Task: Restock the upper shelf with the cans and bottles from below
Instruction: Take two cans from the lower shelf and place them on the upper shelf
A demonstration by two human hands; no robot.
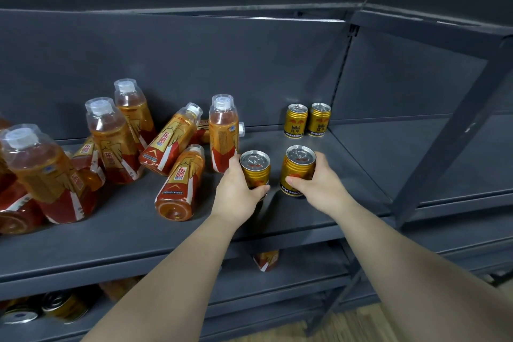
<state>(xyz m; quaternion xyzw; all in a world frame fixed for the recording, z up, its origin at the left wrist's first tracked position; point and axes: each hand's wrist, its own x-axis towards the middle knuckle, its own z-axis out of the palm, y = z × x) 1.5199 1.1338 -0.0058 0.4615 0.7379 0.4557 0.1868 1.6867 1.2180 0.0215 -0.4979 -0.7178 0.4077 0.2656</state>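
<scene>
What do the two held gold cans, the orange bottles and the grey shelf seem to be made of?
The gold cylindrical can in the left hand and the matching can in the right hand look metal: glossy sides, silvery pull-tab lids. The clear orange-drink bottles seem plastic: see-through walls, translucent caps. The dark grey shelf is probably painted metal: matt, folded edge.

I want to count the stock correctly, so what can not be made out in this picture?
Head view:
Bottles at the left edge: cut off by the frame.
Lying bottle behind the upright bottle: mostly hidden by it.
Cans on the lower shelf: blurred, partly hidden by the upper shelf.
Base of the can in the left hand: covered by the thumb.
</scene>
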